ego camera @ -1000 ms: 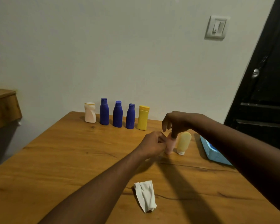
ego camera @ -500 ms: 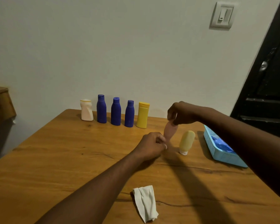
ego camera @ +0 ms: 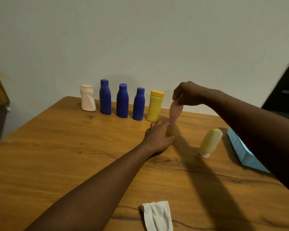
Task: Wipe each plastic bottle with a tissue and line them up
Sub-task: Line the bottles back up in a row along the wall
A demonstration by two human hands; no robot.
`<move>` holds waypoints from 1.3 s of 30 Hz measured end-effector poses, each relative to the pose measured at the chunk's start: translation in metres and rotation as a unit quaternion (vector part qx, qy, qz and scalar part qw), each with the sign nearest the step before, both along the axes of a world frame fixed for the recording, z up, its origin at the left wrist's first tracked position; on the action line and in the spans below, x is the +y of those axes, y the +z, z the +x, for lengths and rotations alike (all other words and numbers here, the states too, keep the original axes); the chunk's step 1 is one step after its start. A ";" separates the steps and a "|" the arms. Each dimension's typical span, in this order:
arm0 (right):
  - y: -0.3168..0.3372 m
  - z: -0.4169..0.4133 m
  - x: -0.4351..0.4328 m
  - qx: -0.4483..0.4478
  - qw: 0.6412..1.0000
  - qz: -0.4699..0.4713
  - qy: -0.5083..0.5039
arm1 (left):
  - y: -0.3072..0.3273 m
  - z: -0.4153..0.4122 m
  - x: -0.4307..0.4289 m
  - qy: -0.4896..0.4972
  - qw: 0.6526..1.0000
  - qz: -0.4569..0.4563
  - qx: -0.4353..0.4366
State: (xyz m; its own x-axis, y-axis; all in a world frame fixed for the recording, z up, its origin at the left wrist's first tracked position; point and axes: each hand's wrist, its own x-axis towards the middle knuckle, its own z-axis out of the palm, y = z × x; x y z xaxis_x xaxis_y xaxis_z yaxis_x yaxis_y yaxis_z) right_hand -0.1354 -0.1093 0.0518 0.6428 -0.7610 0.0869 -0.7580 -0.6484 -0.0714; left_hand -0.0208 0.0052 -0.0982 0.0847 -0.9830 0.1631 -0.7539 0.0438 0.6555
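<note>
Wooden table (ego camera: 57, 160) carries seven bottles (ego camera: 122, 100), a tissue (ego camera: 158, 215) and a blue basket (ego camera: 238, 147)

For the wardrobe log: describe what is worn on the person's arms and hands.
Nothing is worn that shows. The left hand and right hand are bare, without gloves. No rings, watch or bracelet are visible. Both forearms are uncovered to the frame edge, with no sleeve in view. The dim light could hide small details.

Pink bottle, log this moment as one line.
right hand pinches pink bottle top | left hand at its base | beside yellow bottle | tissue lies unused
</note>
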 end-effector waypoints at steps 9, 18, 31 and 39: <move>-0.016 0.019 -0.021 -0.008 1.000 -0.005 0.016 | -0.014 0.001 -0.024 0.004 0.995 0.002 -0.097; -0.025 0.024 -0.021 -0.004 1.000 -0.003 0.021 | -0.016 -0.001 -0.024 0.007 0.990 0.008 -0.142; -0.024 0.020 -0.015 0.011 1.000 0.012 0.007 | -0.014 0.000 -0.022 0.014 0.993 0.007 -0.114; 0.001 -0.010 0.020 0.015 1.000 0.021 0.003 | 0.012 -0.008 0.011 -0.017 0.993 -0.020 0.119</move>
State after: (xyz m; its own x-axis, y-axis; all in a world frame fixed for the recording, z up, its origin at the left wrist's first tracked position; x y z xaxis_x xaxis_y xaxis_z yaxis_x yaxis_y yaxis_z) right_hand -0.1451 -0.0889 0.0531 0.6493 -0.7597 0.0358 -0.7561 -0.6499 -0.0771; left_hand -0.0287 0.0159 -0.0862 0.0931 -0.9789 0.1817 -0.5752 0.0960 0.8123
